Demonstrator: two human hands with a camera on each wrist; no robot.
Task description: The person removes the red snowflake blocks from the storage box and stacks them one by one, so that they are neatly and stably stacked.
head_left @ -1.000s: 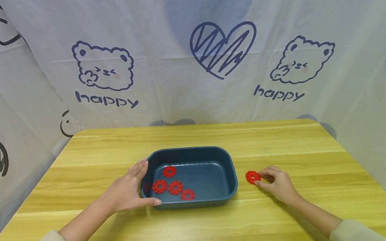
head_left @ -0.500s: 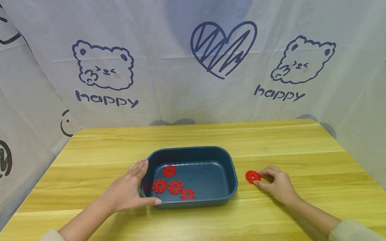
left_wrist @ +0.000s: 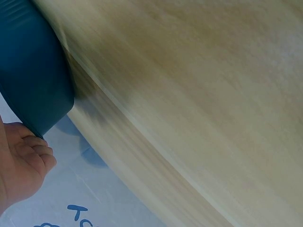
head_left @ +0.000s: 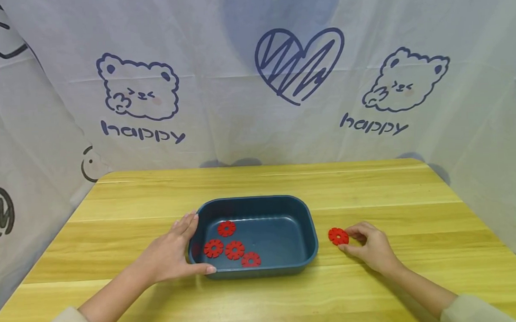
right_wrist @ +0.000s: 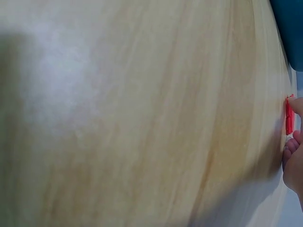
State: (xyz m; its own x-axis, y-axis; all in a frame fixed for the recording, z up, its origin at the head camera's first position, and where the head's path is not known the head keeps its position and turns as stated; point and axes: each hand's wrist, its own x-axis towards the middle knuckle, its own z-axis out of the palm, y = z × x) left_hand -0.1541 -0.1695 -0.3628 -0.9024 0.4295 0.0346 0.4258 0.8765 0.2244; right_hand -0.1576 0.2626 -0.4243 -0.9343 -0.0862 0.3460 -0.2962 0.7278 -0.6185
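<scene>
A dark blue plastic bin stands on the wooden table, several red notched discs lying flat in its left half. My left hand holds the bin's left end, thumb over the front rim and fingers along the side; the left wrist view shows those fingers bent at the rim. To the right of the bin, my right hand pinches another red notched disc by its right edge between thumb and fingers. That disc appears edge-on, close over the tabletop, in the right wrist view.
The yellow wood-grain table extends around the bin on all sides. Behind it hangs a white cloth printed with bears, a heart and the word "happy"; more cloth hangs at both sides.
</scene>
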